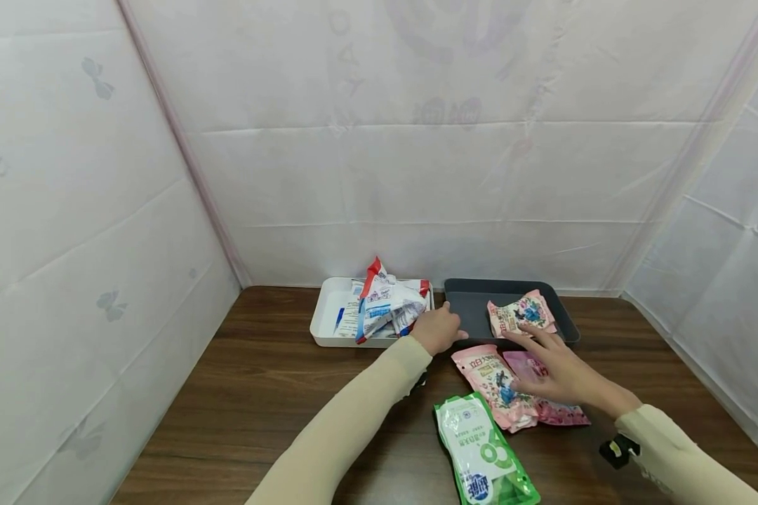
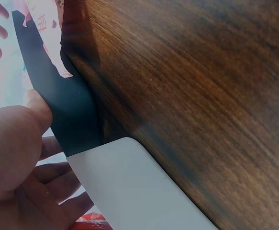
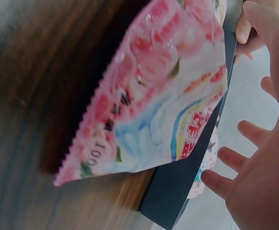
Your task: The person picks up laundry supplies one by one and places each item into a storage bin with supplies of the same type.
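Brown wood-grain tabletop is leaving room left of the cream fabric sleeve — pink floral plastic pouches are obstructing the front of the dark grey rectangular tray, bare left hand crowding its near-left corner.

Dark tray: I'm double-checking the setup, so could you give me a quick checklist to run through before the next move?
1. Room in the dark tray: ok; bare floor shows left of the inside pouch.
2. Right hand free: ok; fingers spread, nothing held.
3. Left hand clear of the tray: not ok; it is at the near left corner.
4. Left hand gripping the rim: cannot tell; its thumb is at the rim, its other fingers partly hidden.
5. All pouches in trays: not ok; the pink pouch, purple pouch and green pouch lie on the table.
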`<state>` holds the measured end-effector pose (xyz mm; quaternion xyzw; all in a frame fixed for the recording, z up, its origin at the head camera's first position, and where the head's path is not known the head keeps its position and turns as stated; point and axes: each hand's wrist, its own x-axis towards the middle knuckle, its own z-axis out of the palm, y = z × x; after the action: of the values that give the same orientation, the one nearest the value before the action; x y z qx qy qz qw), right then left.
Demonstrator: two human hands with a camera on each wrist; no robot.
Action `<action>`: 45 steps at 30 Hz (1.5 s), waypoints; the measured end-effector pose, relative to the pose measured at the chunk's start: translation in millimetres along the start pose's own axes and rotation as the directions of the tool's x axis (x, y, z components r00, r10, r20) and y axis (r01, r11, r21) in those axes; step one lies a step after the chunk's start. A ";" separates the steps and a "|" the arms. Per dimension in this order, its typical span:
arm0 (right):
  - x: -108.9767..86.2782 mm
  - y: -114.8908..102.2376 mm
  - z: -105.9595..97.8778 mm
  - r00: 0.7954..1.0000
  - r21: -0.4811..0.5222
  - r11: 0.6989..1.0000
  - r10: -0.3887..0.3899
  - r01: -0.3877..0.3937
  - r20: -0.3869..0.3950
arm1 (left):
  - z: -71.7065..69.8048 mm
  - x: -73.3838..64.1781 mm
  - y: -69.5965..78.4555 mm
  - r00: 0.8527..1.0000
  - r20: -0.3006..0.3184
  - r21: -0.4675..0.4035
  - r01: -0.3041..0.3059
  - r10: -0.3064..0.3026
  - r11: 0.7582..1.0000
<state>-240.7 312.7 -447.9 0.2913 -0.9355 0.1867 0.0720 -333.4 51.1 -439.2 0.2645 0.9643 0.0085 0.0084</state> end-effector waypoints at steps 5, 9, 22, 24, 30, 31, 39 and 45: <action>-4.3 -10.0 1.0 0.999 0.003 0.999 -0.038 0.038 -0.019 | -1.8 -1.2 -0.1 1.000 -0.001 0.003 0.001 -0.001 1.000; -8.3 -19.8 3.6 0.998 0.003 0.999 -0.050 0.050 -0.023 | -3.4 -2.6 0.2 1.000 -0.002 0.007 0.001 -0.001 1.000; -23.1 -45.9 16.5 0.995 -0.018 0.998 -0.068 0.067 -0.076 | -3.8 -3.8 0.6 1.000 -0.012 0.026 -0.006 0.007 1.000; -24.2 -51.4 18.5 0.992 -0.025 0.996 -0.082 0.080 -0.094 | -4.3 -4.4 0.4 1.000 -0.011 0.028 -0.008 0.009 1.000; -27.8 -66.7 25.1 0.992 -0.036 0.996 -0.088 0.085 -0.092 | -6.0 -5.7 0.0 1.000 -0.018 0.013 -0.007 0.008 1.000; -28.6 -68.6 26.3 0.992 -0.040 0.996 -0.086 0.083 -0.088 | -6.2 -6.0 0.1 1.000 -0.019 0.008 -0.007 0.007 1.000; -34.1 -81.6 36.7 0.996 -0.050 0.998 -0.046 0.042 -0.079 | -6.8 -7.7 0.4 1.000 -0.009 0.000 -0.012 0.012 1.000; -37.8 -90.5 41.8 0.998 -0.074 0.996 -0.045 0.042 -0.044 | -6.1 -6.4 0.9 1.000 -0.010 -0.002 -0.004 0.004 1.000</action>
<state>-159.0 247.1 -467.8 0.3046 -0.9332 0.1574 0.1078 -327.6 48.5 -433.0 0.2666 0.9637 0.0107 0.0040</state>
